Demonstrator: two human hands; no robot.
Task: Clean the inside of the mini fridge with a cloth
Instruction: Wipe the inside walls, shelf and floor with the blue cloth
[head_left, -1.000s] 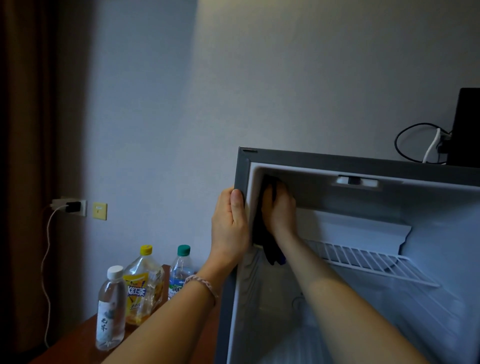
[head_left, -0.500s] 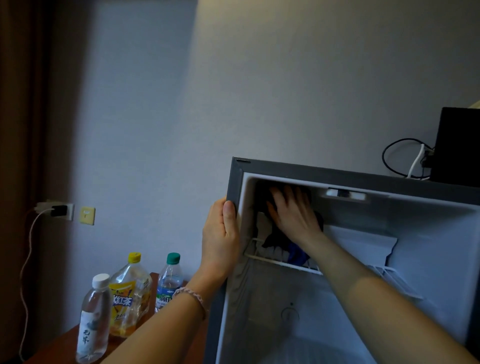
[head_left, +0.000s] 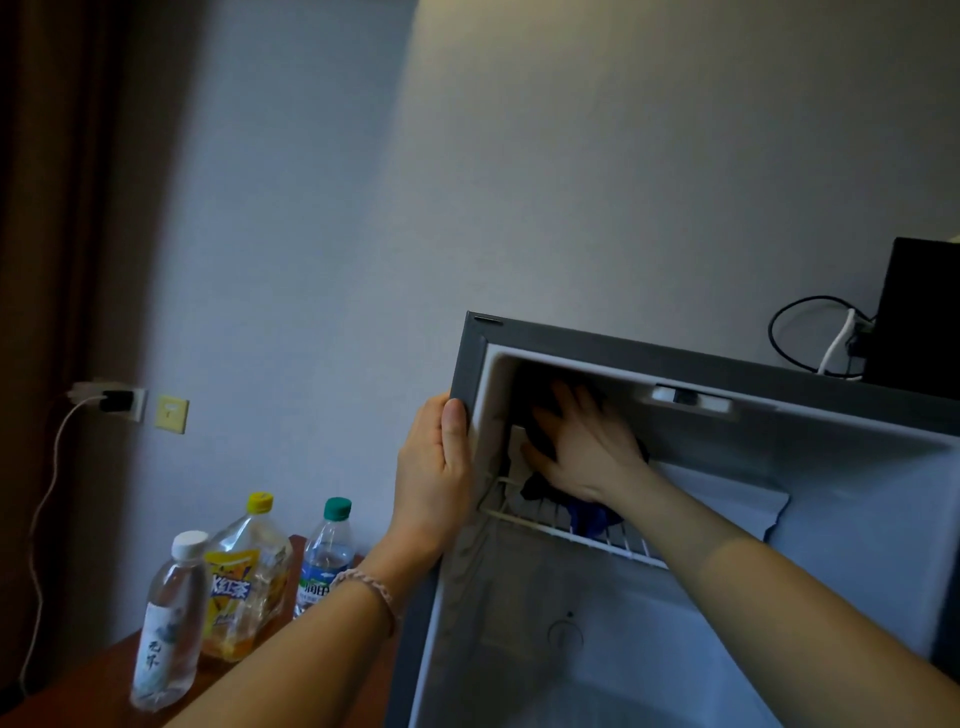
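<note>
The mini fridge (head_left: 623, 345) stands open, grey outside and white inside. My left hand (head_left: 434, 470) grips its upper left front edge, thumb on the frame. My right hand (head_left: 587, 447) is inside the top compartment, fingers spread flat, pressing a dark blue cloth (head_left: 587, 517) against the back upper left wall. The cloth's lower end hangs onto the white wire shelf (head_left: 613, 543). Most of the cloth is hidden under my palm.
Three drink bottles (head_left: 244, 582) stand on a brown wooden table (head_left: 78, 691) left of the fridge. A charger and cable (head_left: 111, 400) hang from a wall socket. A black box (head_left: 917, 317) with cables sits on the fridge top. A brown curtain (head_left: 47, 260) hangs at far left.
My right hand with the cloth has moved from the left inner wall to the back upper corner, fingers now spread flat. The view has shifted slightly. My left hand keeps its grip.
</note>
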